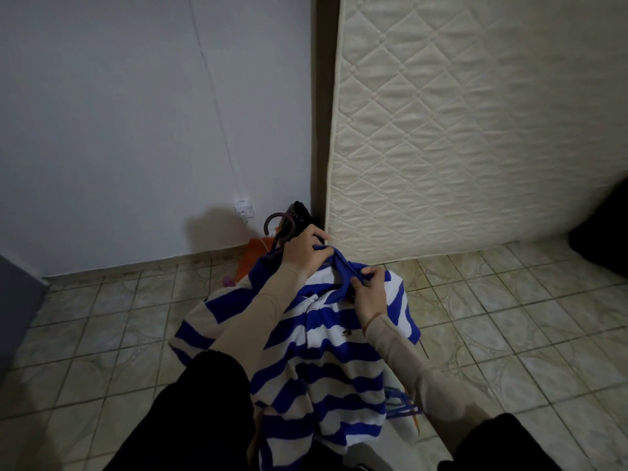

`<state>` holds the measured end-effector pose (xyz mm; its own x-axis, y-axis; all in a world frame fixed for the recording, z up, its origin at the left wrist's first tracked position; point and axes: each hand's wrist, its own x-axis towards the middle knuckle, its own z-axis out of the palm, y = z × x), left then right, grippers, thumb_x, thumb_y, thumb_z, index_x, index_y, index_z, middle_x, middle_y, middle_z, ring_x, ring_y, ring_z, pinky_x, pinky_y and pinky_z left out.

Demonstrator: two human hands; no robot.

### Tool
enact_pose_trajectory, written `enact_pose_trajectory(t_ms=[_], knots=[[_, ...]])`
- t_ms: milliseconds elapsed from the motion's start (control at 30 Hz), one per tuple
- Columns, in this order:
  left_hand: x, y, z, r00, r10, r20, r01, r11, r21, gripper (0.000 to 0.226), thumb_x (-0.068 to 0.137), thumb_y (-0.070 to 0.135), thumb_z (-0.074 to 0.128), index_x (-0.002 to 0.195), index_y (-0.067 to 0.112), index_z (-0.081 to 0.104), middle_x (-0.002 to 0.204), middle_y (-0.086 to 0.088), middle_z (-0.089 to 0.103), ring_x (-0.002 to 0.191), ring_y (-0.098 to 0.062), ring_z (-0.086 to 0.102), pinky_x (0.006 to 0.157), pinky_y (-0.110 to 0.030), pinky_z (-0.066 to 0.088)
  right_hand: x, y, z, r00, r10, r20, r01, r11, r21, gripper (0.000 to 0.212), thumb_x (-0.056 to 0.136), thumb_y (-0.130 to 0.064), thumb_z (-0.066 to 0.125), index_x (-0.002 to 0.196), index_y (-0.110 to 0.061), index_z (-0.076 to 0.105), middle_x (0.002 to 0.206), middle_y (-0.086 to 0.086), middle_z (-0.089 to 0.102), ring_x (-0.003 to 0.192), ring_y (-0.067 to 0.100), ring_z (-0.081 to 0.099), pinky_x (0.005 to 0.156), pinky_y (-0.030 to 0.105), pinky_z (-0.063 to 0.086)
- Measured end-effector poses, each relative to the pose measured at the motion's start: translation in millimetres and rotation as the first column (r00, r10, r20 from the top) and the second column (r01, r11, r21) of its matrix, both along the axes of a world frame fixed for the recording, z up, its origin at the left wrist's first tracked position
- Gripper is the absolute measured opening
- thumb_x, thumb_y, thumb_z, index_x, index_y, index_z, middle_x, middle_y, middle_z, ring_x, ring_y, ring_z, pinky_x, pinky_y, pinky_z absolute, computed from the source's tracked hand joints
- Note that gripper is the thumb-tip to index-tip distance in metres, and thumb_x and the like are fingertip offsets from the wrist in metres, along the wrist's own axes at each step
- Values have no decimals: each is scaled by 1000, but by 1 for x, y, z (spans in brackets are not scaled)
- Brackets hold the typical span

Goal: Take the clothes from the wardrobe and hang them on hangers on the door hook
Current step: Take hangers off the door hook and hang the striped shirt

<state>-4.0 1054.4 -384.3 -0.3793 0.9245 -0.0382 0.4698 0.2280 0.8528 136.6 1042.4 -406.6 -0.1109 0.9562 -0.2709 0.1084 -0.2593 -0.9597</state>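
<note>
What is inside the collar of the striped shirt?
A dark hanger: its hook sticks out above the collar. The striped shirt covers the rest.

The blue-and-white striped polo shirt (326, 351) hangs between the two arms, below both hands. The left hand (304, 251) grips its collar at the top; the right hand (368, 294) pinches the collar just beside and below the left. The dark curved hanger hook (277, 223) rises just left of and above the left hand. Beyond it, a white wall socket (244, 209) sits on the pale wall (136, 130). The quilted cream mattress (475, 130) leans upright right of both hands, on the tiled floor (509, 317).
</note>
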Motion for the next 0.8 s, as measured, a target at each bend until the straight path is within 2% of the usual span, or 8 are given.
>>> enact_pose_trajectory(t_ms=[133, 200, 300, 367, 433, 500, 600, 800], knots=[[3, 0, 7, 993, 61, -99, -43, 984, 174, 31, 72, -9, 60, 69, 18, 46, 70, 6, 47, 65, -6, 45, 63, -19, 38, 3, -3, 6, 977, 65, 202, -123, 949, 291, 20, 84, 11, 38, 85, -9, 36, 69, 0, 44, 61, 12, 39, 56, 9, 35], [-2, -1, 6, 980, 58, -189, -9, 968, 250, 33, 69, -16, 56, 62, 16, 55, 69, 10, 44, 66, -1, 43, 68, -20, 38, 3, -4, 3, 953, 51, 299, -173, 900, 400, 25, 78, 15, 38, 79, -9, 41, 73, 4, 48, 66, 15, 41, 60, 6, 34], [-5, -5, 1, 965, 62, -255, -2, 973, 229, 23, 74, -14, 59, 77, 5, 73, 78, 5, 47, 74, -3, 44, 75, -2, 34, 6, -6, -5, 920, 35, 389, -218, 873, 437, 17, 82, 8, 47, 86, -6, 55, 89, 6, 51, 78, 13, 45, 69, 1, 32], [-4, -7, -3, 959, 114, -260, -46, 967, 252, 22, 74, -11, 63, 77, 9, 71, 81, 2, 49, 79, -10, 45, 76, -8, 36, 8, -7, -8, 900, 19, 435, -231, 868, 440, 15, 87, 0, 50, 96, -5, 61, 97, 7, 51, 82, 12, 46, 72, 7, 35], [-2, -9, -4, 964, 153, -217, -90, 956, 278, 24, 74, -9, 64, 74, 15, 61, 73, 1, 49, 73, -13, 48, 72, -18, 40, 7, -9, -8, 874, -4, 486, -241, 864, 442, 15, 89, -10, 53, 101, -8, 61, 102, 7, 53, 85, 14, 49, 76, 27, 45], [1, -12, -3, 980, 125, -153, -78, 956, 283, 27, 74, -10, 62, 74, 15, 53, 70, 0, 51, 66, -9, 49, 68, -12, 42, 3, -13, -3, 843, -27, 537, -236, 878, 415, 24, 89, -28, 56, 102, -9, 60, 104, 5, 55, 89, 17, 54, 75, 32, 48], [3, -16, -4, 977, 23, -213, 40, 958, 285, 20, 73, -11, 62, 82, 7, 64, 85, -4, 61, 76, -5, 54, 74, 0, 39, -5, -16, 3, 813, -49, 581, -236, 883, 405, 46, 81, -52, 61, 100, -10, 56, 101, 1, 56, 90, 17, 56, 72, 31, 48], [8, -15, 2, 967, 11, -256, 52, 970, 239, 15, 76, -9, 60, 78, 5, 58, 84, -3, 55, 78, -9, 51, 69, -2, 39, -12, -13, 4, 764, 13, 645, -296, 895, 333, 24, 83, -31, 60, 87, -7, 53, 89, 9, 61, 81, 24, 57, 67, 31, 42]])
